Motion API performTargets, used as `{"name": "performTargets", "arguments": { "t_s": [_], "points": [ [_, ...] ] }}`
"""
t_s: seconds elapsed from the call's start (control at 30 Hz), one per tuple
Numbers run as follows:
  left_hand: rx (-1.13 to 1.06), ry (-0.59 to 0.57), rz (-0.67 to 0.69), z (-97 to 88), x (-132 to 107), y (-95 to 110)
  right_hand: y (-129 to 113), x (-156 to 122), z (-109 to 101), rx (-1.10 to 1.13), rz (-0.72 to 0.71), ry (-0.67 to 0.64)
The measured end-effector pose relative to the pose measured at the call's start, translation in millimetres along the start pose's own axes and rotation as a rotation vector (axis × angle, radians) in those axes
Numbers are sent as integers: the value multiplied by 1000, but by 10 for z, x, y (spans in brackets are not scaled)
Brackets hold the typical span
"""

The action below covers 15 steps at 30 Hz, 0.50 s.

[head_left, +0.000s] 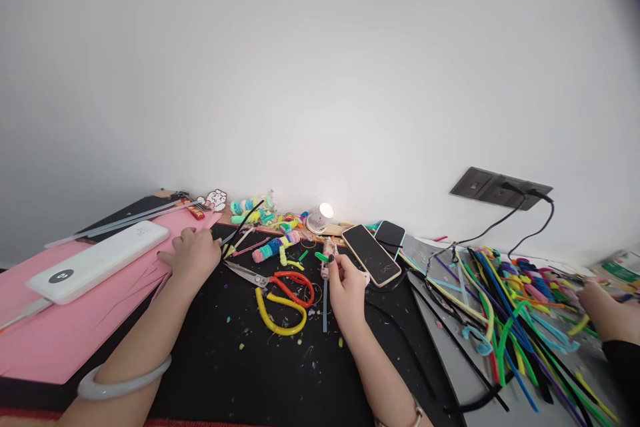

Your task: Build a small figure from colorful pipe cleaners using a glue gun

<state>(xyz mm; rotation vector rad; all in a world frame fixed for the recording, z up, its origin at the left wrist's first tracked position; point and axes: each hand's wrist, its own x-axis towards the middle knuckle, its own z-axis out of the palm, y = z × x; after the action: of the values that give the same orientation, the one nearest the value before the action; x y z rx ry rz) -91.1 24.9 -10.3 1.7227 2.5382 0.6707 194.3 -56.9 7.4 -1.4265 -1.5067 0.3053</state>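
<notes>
My left hand [196,255] is palm down at the edge of the pink paper [120,280], fingers apart, with its thumb beside a black pipe cleaner [243,227]. Pinched in my right hand [347,287] is a short green pipe cleaner piece [321,257]. Right behind that piece is a small pink glue gun [330,248], partly covered by my fingers; a translucent glue stick [325,310] runs toward me from it. Between my hands lie opened scissors [273,279] with one red and one yellow handle. Beyond them rests a striped fuzzy roll [275,246].
A white power bank [100,260] lies on the pink paper. Two phones [371,255] and a paper cup [320,219] stand near the wall. Many coloured pipe cleaners [520,333] and black cables cover the right side. Another person's hand [607,310] is at the far right.
</notes>
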Motion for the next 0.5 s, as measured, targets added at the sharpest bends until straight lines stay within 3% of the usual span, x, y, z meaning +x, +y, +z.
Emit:
{"name": "performTargets", "arguments": {
  "t_s": [0.2,0.33,0.43,0.5],
  "points": [
    [-23,-73,-10,10,44,-44,-5,-10,1,14,7,-9],
    [-248,71,71,-60,63,-3,-7,-13,1,57,27,-24],
    [-465,207,231,-194,-1,120,-13,-11,3,110,52,-29],
    [-542,238,269,-297,-89,228,-14,-10,7,160,62,-40]
  ]
}}
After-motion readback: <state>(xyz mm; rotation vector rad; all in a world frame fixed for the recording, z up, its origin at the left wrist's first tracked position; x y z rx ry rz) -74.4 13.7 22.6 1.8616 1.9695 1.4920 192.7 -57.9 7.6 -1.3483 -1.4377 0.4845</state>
